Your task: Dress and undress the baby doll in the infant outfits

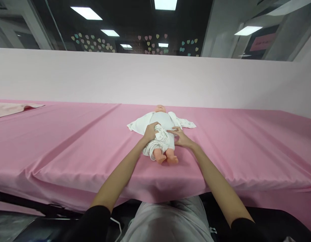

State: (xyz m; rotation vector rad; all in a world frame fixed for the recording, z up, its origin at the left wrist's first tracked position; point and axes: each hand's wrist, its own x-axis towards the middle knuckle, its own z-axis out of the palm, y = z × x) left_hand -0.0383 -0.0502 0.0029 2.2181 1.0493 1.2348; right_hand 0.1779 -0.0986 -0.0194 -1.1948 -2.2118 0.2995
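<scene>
A baby doll [163, 117] in white clothing lies on its back, its head toward the wall and its bare feet toward me. Its white jacket [142, 123] is spread open, the sleeves out to both sides. A bunched white baby garment [161, 135] covers the doll's hips and one leg. My left hand [150, 132] is closed on the upper edge of this garment. My right hand [181, 137] rests at the doll's other hip, fingers stretched and apart, with fingertips touching the clothing at the waist.
A pink cloth [82, 141] covers the wide table, with a few creases and a front edge close to my lap. A pale folded cloth [11, 109] lies at the far left. Behind the table stands a white wall [95, 75] with windows above it.
</scene>
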